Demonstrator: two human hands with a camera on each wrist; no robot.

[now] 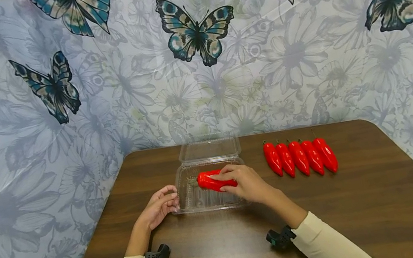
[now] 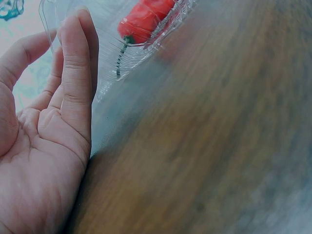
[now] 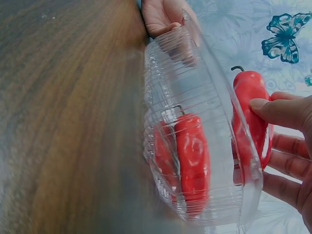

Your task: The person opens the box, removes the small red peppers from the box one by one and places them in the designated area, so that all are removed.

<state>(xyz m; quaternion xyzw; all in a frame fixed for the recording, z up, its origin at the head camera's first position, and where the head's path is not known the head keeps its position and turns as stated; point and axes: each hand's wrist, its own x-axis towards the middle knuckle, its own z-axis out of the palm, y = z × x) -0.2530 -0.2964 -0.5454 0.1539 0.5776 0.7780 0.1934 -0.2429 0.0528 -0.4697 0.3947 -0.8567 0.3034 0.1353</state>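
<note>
My right hand [image 1: 247, 182] holds a red chili pepper [image 3: 249, 95] with a dark curled stem, thumb on one side and fingers on the other. It is above the clear plastic container [image 1: 190, 203], near the rim. At least one more red pepper [image 3: 194, 161] lies inside, seen through the ribbed wall; a second red shape beside it is blurred by the plastic. My left hand [image 1: 162, 206] is at the container's left end. Its fingers [image 2: 75, 63] extend fairly straight along the outer wall, with the thumb at the rim.
The container's hinged lid [image 1: 210, 149] stands open at the back. Several red peppers [image 1: 299, 157] lie side by side in a row to the right. The brown wooden table [image 1: 227, 245] meets a butterfly-patterned wall [image 1: 185, 100] behind. Each wrist wears a black camera strap [image 1: 158, 253].
</note>
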